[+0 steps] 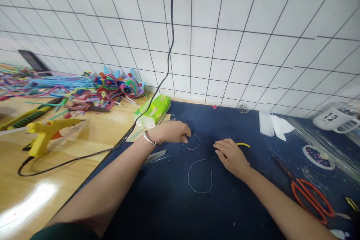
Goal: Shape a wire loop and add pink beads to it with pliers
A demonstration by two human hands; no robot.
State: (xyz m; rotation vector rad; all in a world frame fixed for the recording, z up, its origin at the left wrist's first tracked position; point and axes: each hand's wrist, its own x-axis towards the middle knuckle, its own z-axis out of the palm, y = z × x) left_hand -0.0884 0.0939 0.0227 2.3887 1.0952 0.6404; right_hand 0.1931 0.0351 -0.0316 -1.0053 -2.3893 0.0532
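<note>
My left hand point(176, 133), a silver bangle at its wrist, pinches the edge of a thin wire ring point(200, 143) that has small pink beads at its lower side. To the right, my right hand point(232, 156) is closed low over a tool with a curved yellow handle point(244, 144); its other end is hidden under the fingers. Between and below the hands, an open loop of bare wire point(200, 192) lies on the dark blue mat point(168, 210).
Left: a yellow glue gun point(45, 133) with black cord, pipe cleaners point(64, 82), a green tissue pack point(154, 108). Right: orange-handled scissors point(312, 198), an oval bead dish point(317, 157), long wires point(326, 146), a white mug point(334, 118). A wire ball point(243, 108) sits near the tiled wall.
</note>
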